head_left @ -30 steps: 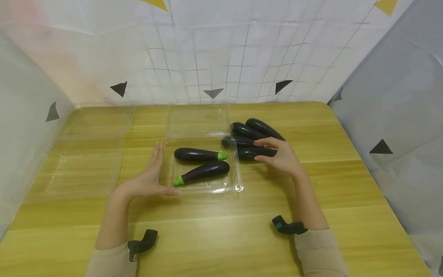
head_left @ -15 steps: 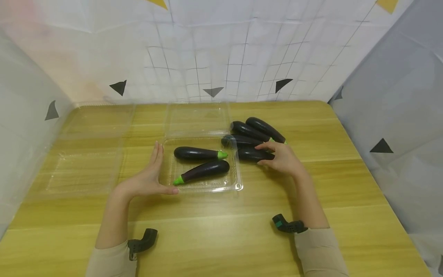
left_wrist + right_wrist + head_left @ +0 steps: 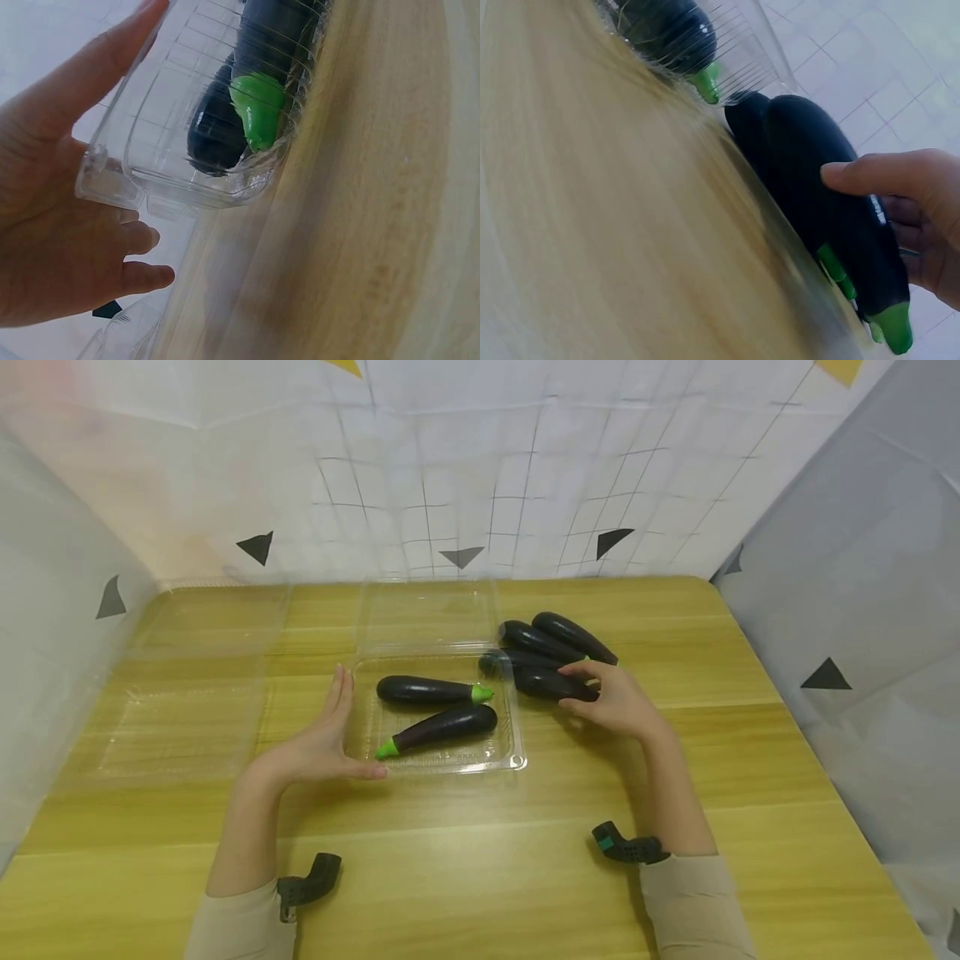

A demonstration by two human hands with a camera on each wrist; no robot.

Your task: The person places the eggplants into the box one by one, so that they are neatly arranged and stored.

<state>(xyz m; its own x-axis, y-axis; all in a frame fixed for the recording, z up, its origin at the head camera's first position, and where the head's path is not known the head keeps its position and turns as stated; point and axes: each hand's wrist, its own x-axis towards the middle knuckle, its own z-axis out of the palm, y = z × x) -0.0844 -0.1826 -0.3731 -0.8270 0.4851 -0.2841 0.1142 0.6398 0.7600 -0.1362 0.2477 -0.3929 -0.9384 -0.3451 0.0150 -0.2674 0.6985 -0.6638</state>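
Note:
My right hand (image 3: 618, 700) grips a dark eggplant (image 3: 546, 683) between thumb and fingers; its green stem end (image 3: 894, 327) shows in the right wrist view. Two eggplants (image 3: 422, 690) with green stems lie in the clear plastic container (image 3: 480, 769), pointing opposite ways. At the container's left front corner is my left hand (image 3: 311, 747), its fingers straight along the left side and its thumb stretched along the front rim. Just behind the gripped eggplant, several others (image 3: 576, 637) lie in a loose pile, partly covered by my right hand.
The container's clear lid (image 3: 427, 617) lies folded back behind it. Another clear container (image 3: 180, 727) stands opened at the left. White sheets with black triangles (image 3: 827, 675) wall the wooden table (image 3: 465, 852) at the back and sides.
My right thumb and fingers have closed on the front eggplant of the pile, which has risen and tilted slightly. The left hand stays at the container.

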